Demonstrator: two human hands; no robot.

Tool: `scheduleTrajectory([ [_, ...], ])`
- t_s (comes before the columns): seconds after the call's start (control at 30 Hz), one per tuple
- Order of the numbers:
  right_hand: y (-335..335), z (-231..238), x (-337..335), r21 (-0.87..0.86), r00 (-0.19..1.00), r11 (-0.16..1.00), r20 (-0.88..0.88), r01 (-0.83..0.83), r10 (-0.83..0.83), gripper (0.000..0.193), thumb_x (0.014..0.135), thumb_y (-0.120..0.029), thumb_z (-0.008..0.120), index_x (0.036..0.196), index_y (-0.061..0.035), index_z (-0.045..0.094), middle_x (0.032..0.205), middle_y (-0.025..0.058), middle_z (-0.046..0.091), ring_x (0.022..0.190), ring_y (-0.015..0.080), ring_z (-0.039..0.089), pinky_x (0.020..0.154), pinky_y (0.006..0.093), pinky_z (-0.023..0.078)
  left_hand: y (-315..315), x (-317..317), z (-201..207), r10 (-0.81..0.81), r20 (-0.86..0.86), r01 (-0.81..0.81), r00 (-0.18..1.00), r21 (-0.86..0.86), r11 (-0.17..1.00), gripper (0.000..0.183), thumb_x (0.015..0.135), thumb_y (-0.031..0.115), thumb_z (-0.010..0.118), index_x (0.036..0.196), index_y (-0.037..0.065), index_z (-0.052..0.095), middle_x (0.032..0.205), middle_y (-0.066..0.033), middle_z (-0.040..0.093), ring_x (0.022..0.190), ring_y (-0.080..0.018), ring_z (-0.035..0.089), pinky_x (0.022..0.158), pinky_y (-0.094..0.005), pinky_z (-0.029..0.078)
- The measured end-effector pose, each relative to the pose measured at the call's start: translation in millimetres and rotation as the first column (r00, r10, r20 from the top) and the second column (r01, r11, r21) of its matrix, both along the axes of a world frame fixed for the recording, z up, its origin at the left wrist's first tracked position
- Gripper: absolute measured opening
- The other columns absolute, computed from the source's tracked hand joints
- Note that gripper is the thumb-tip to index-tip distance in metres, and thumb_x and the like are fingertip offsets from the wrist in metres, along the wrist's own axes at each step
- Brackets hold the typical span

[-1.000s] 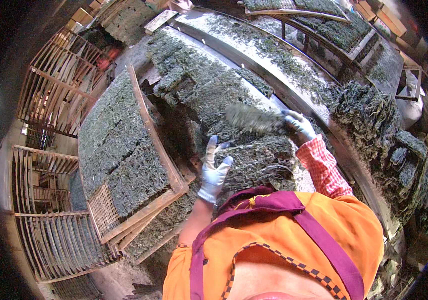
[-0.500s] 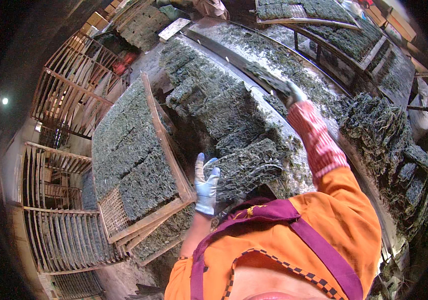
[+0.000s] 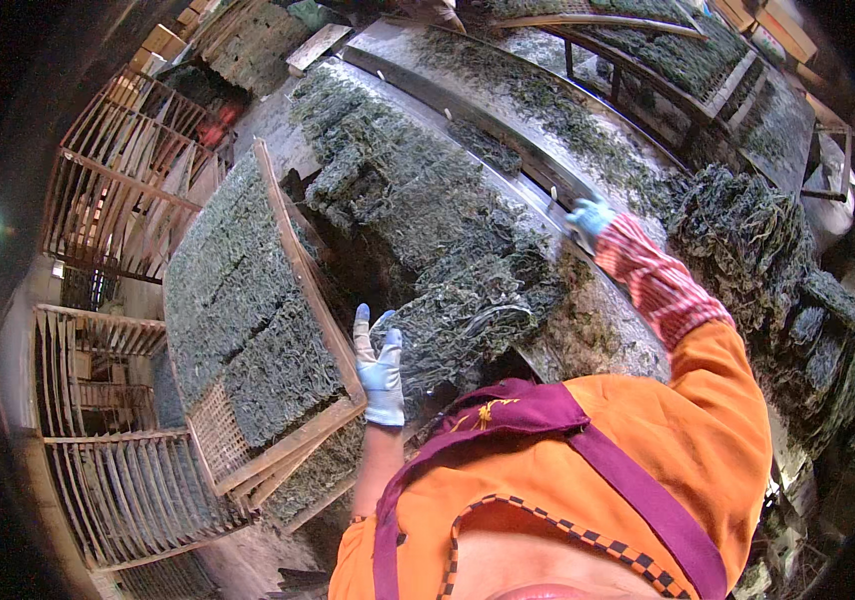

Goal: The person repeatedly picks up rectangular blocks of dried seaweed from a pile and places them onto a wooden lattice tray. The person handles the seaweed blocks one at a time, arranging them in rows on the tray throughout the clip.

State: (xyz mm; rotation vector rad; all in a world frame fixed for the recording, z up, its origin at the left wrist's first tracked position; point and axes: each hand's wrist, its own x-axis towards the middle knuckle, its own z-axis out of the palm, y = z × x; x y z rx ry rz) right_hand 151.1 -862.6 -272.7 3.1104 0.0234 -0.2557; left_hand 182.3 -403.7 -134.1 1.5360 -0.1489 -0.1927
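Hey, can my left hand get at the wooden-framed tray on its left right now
Probably yes: your left hand looks empty, its fingers spread, close beside the tray. Nothing visible stands between them, though one view leaves depth uncertain.

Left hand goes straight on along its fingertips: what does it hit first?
Probably the dark green leafy layer, beyond the dark gap ahead of the left hand. Depth there is unclear, so it might pass below that edge.
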Motion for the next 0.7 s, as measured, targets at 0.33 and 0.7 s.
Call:
scheduleTrajectory([
  [0.33, 97, 76, -32, 0.879, 0.968, -0.411, -0.245, 0.241, 0.044, 0.056, 0.078, -0.012, 0.077, 0.128, -0.0081, 0.052, 0.12, 0.0033, 0.059, 0.111, 0.013, 0.053, 0.094, 0.0304, 0.045, -50, 12, -1, -0.262, 0.089, 0.269, 0.961, -0.082, 0.96, 0.069, 0.084, -0.004, 0.063, 0.144, 0.008, 0.032, 0.123, -0.0054, 0.053, 0.1, -0.0071, 0.052, 0.086, -0.0204, 0.045],
  [0.7, 66, 83, -1, 0.666, 0.836, -0.732, -0.312, -0.147, -0.452, 0.037, 0.087, -0.013, 0.065, 0.122, -0.0042, 0.055, 0.107, 0.007, 0.064, 0.09, 0.0185, 0.063, 0.08, 0.0338, 0.053, 2, 26, -22, -0.085, -0.034, 0.07, 0.996, -0.318, 0.946, 0.106, 0.067, 0.023, 0.084, 0.147, 0.01, 0.016, 0.115, -0.018, 0.059, 0.083, -0.011, 0.064, 0.064, -0.0312, 0.059],
])
